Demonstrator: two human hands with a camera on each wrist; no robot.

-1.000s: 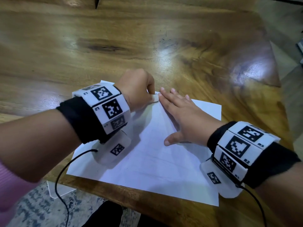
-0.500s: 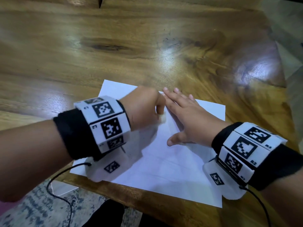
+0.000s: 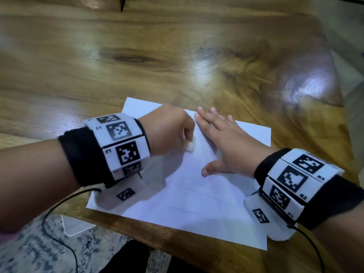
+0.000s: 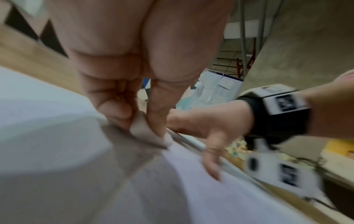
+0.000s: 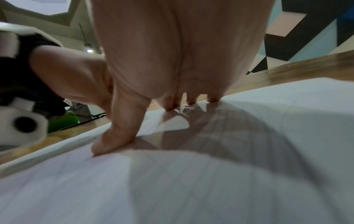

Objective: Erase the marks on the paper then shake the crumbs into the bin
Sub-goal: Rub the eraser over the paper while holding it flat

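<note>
On the wooden table [image 3: 137, 56], near its front edge, lies the white paper [image 3: 197, 198]. Compared with a second ago, the left hand [image 3: 169, 131] has pulled back toward the person, from the paper's far edge by the right fingertips down to mid-sheet; the eraser [image 3: 190, 147] came with it, and more of the paper's far-left corner now shows. Left hand is curled, thumb and fingers pinching the small white eraser, whose tip touches the sheet; the left wrist view shows the same pinch [image 4: 145, 128], blurred. Right hand [image 3: 226, 142] has stayed put: flat, fingers straight and slightly spread, palm down on the right half of the paper, thumb out to the left; in the right wrist view thumb and fingertips [image 5: 118, 136] press on the sheet. Paper looks flat, white, with faint ruled or pencil lines, too faint to read; shadows of both hands fall on it. Its near edge sits just beside the table's front edge. Both wrists wear black bands with white marker blocks [image 3: 120, 142], cables trailing off. Patterned floor [image 3: 29, 253] shows below the table edge.
</note>
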